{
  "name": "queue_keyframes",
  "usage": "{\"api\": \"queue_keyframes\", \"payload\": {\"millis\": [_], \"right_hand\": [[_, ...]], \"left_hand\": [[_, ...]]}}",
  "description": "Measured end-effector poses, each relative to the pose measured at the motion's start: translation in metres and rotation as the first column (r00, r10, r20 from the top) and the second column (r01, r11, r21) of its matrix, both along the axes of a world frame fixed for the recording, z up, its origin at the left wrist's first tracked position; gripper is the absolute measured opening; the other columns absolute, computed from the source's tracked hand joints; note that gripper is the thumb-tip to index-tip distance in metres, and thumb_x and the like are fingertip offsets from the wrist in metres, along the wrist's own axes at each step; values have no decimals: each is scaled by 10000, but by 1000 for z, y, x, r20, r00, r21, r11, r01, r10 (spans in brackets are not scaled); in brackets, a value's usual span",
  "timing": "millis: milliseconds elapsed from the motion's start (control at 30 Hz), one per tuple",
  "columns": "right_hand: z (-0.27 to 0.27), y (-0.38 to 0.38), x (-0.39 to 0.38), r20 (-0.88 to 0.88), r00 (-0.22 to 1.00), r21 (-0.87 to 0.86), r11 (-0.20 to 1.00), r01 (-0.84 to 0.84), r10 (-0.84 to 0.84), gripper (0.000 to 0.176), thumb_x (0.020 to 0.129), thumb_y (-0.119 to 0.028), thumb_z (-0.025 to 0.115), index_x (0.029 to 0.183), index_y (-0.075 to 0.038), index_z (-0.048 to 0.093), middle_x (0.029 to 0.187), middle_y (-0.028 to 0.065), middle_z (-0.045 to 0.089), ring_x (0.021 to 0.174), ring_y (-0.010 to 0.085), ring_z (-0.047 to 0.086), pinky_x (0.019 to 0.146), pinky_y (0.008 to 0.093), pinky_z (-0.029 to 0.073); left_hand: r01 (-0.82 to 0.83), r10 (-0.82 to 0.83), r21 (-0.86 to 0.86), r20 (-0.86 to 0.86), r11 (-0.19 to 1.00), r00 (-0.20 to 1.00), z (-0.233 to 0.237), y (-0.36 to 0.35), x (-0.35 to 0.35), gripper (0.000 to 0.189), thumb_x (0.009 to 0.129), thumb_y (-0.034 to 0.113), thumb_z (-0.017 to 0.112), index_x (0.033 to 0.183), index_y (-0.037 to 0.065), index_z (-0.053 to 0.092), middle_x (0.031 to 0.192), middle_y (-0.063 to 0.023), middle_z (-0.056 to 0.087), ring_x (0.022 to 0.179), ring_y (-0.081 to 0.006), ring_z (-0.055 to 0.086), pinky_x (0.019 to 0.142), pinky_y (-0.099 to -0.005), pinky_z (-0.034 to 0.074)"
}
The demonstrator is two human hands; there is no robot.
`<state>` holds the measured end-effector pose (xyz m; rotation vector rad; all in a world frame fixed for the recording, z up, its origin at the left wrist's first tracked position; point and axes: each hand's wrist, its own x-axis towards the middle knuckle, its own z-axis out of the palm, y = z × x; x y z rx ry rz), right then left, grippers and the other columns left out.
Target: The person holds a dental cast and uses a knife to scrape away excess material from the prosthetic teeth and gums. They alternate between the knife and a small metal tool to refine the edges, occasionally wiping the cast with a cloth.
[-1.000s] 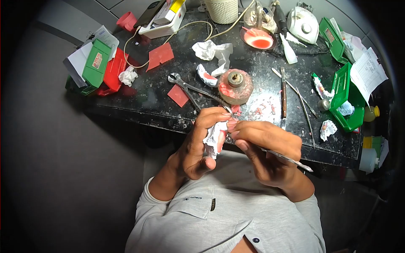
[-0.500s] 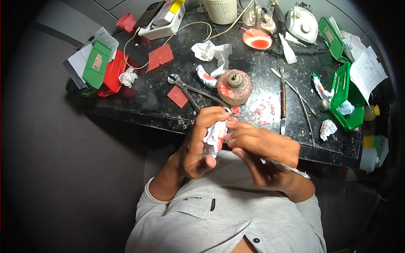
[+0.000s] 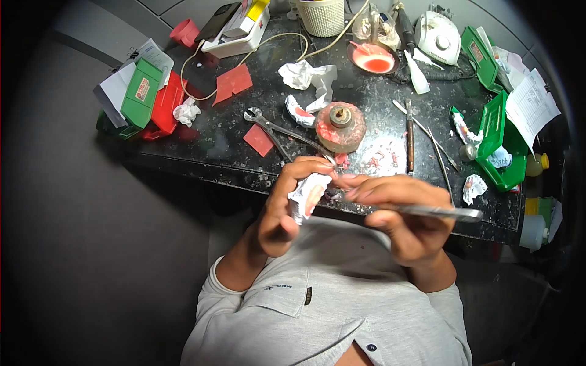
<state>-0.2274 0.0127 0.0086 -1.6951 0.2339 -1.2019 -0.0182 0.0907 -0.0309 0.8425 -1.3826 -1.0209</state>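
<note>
A white plaster dental cast with a pink part is gripped between the fingers and thumb of my left hand, at the table's front edge. To its right, my right hand is closed around a metal tool whose handle end points right; its other end is hidden by the fingers. Just behind my hands stands a round glass burner smeared with pink. Pink shavings lie to the right of the burner.
Pliers and pink sheets lie at left. Several thin tools, including a wooden-handled knife, lie at right. A bowl of red wax, a white basket, green boxes and another cast also stand about.
My right hand has moved right, away from the cast, and its tool has swung more level. My left hand has shifted slightly left and turned the cast.
</note>
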Motion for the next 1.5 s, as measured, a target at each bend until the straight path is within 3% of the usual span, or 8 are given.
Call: {"api": "queue_keyframes", "payload": {"millis": [67, 100, 167, 300, 367, 533, 833, 1500], "right_hand": [[-2, -3, 0, 193, 980, 86, 996, 32, -49, 191, 858, -42, 783, 946, 101, 694, 918, 228, 722, 860, 347, 737, 904, 515, 598], [-8, -12, -1, 239, 969, -41, 997, 68, -56, 256, 909, -109, 765, 962, 102, 630, 867, 206, 697, 809, 329, 731, 864, 526, 615], [-13, -2, -4, 371, 926, 199, 980, -8, -68, 326, 958, -174, 728, 1008, 86, 538, 822, 195, 673, 779, 319, 741, 829, 541, 627], [-13, 4, -12, 265, 964, 171, 984, -45, -2, 364, 1006, -222, 667, 1027, 86, 474, 725, 172, 650, 787, 343, 767, 857, 514, 619], [-11, 1, -4, 228, 971, 35, 996, -84, 74, 308, 1000, -183, 673, 1047, 78, 516, 876, 283, 713, 937, 369, 759, 933, 522, 582], [2, -1, 9, 20, 999, -161, 986, -38, 42, 198, 884, -52, 768, 1043, 40, 694, 1032, 197, 726, 1028, 352, 729, 957, 489, 576], [4, 6, 20, -48, 999, -198, 980, -10, 1, 253, 789, 30, 824, 1022, 14, 729, 1016, 145, 739, 1016, 318, 733, 890, 410, 593], [5, 4, 20, -90, 996, -177, 984, -9, -7, 195, 807, 19, 812, 987, 14, 737, 983, 139, 746, 980, 316, 740, 856, 393, 586]], "left_hand": [[134, -119, 72, -183, 988, 976, 5, 0, 3, 934, 965, 776, 338, 1353, -67, 436, 1203, -210, 562, 1111, -276, 596, 948, -400, 467], [180, -150, 99, -252, 979, 956, 6, 1, 6, 929, 967, 791, 298, 1293, -61, 473, 1157, -226, 570, 1033, -294, 620, 868, -402, 502], [224, -183, 81, -346, 971, 920, 6, 0, 4, 917, 976, 782, 286, 1264, -64, 494, 1133, -231, 576, 985, -285, 618, 821, -385, 505], [311, -239, 84, -461, 947, 854, 7, 0, 7, 919, 984, 771, 264, 1194, -80, 539, 1086, -244, 590, 880, -259, 610, 720, -347, 507], [315, -217, 138, -473, 939, 854, 11, 4, 7, 929, 981, 776, 256, 1183, -84, 544, 1083, -241, 595, 881, -253, 610, 707, -336, 501], [429, -264, 119, -635, 896, 726, 8, 9, 3, 920, 1003, 749, 207, 1250, -76, 530, 1069, -186, 636, 927, -185, 589, 730, -292, 444], [325, -124, 272, -562, 906, 818, 13, 15, 2, 899, 984, 773, 261, 1149, -77, 504, 1046, -124, 617, 979, -164, 583, 897, -302, 455], [334, -173, 265, -488, 905, 855, 6, 14, 8, 897, 981, 776, 281, 1192, -64, 513, 1110, -133, 610, 1000, -171, 573, 887, -308, 421]]}}
